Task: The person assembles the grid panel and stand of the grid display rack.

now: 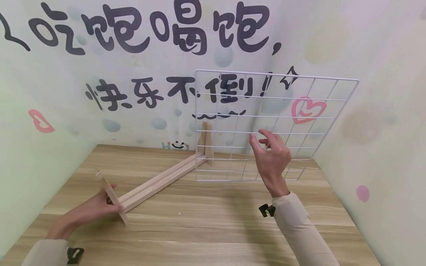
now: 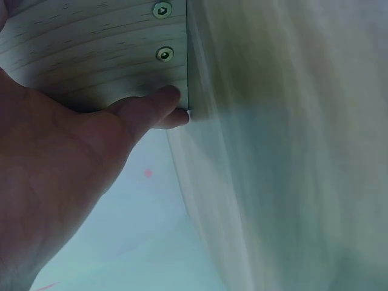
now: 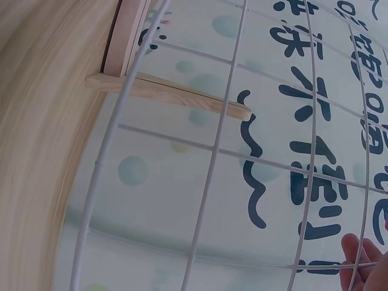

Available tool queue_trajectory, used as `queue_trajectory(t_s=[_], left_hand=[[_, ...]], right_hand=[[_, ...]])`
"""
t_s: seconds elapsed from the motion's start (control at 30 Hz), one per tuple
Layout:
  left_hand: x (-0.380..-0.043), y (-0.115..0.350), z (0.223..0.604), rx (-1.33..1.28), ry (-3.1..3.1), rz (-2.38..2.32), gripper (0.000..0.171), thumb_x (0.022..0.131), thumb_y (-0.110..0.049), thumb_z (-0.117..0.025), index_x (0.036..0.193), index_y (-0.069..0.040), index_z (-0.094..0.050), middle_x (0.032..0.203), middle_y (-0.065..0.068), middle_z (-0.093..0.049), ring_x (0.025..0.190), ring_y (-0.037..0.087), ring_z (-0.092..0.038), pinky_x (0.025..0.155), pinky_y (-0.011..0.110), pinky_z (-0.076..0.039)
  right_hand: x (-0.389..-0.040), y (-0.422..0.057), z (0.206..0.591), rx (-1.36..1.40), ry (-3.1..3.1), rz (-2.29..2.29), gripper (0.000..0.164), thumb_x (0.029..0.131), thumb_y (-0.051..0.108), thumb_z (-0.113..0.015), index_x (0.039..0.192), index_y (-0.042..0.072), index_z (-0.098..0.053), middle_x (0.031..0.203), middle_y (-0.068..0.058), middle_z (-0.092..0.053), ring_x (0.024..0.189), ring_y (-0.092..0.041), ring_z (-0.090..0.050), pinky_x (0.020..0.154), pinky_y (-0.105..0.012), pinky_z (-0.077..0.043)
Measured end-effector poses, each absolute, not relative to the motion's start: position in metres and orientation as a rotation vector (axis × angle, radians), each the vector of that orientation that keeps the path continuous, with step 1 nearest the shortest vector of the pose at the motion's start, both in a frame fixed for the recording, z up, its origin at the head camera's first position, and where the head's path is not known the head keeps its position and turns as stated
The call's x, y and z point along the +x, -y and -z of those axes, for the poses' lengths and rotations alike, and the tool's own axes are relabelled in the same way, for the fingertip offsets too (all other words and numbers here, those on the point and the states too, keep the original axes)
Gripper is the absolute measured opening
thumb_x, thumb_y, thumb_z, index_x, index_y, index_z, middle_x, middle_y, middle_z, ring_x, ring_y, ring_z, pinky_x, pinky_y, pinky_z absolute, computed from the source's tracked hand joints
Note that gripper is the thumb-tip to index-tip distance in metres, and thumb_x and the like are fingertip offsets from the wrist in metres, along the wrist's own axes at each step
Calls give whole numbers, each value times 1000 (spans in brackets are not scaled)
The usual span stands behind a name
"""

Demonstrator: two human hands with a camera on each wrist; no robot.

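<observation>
A wooden stand [image 1: 161, 183] lies at a slant on the table, with a flat upright plate at each end. My left hand [image 1: 90, 210] holds the stand's near end plate [image 1: 113, 195] by its edges. In the left wrist view, two hex-socket screws show in this plate [image 2: 91, 57], with finger tips at its lower corner. My right hand [image 1: 271, 157] pinches a white wire grid panel [image 1: 229, 132], which stands up in the air above the table's right half. The right wrist view shows my right fingers [image 3: 361, 260] at a wire crossing, and the stand's far end plate [image 3: 176, 95] beyond the grid.
The wood-grain table [image 1: 199, 221] meets a pale printed wall [image 1: 146, 129] with large dark lettering at the back. More wall [image 1: 382, 147] closes off the right side, and the left side likewise. A small black device [image 1: 267, 210] is worn at my right wrist.
</observation>
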State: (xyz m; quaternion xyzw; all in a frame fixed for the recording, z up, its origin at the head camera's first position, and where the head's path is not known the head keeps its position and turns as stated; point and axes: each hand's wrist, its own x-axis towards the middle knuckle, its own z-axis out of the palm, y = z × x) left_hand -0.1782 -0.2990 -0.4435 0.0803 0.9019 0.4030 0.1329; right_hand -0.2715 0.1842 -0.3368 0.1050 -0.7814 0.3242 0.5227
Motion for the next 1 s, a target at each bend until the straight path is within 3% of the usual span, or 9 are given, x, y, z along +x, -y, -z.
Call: queue_trajectory(t_s=[0.13, 0.27, 0.63, 1.0], left_hand=[[-185, 294, 444, 271, -2602, -1170, 95, 90, -26, -67, 146, 21, -7, 143, 49, -26, 132, 52, -34, 100, 42, -44], [-190, 290, 444, 304, -2545, -1226, 94, 89, -22, -65, 145, 21, -3, 144, 51, -18, 134, 56, -28, 103, 63, -36], [-204, 283, 445, 318, -2487, -1312, 88, 86, -17, -64, 144, 17, -6, 148, 39, -13, 135, 54, -19, 105, 69, -27], [-217, 275, 443, 288, -2382, -1405, 101, 87, -14, -60, 149, 12, 16, 156, 36, 14, 143, 56, 6, 109, 75, -6]], right_hand=[[-272, -186, 338, 242, 1871, -773, 27, 88, 30, -74, 105, 8, -76, 98, -13, -75, 76, -26, -74, 62, -40, -55], [-272, -187, 339, 242, 1869, -768, 26, 88, 28, -75, 104, 8, -76, 97, -13, -75, 75, -25, -74, 62, -39, -54], [-274, -189, 339, 263, 1868, -779, 28, 89, 29, -73, 106, 7, -75, 101, -13, -75, 77, -27, -74, 63, -43, -58], [-274, -190, 335, 266, 1854, -778, 27, 89, 29, -73, 103, 6, -76, 97, -14, -75, 74, -27, -73, 63, -44, -57]])
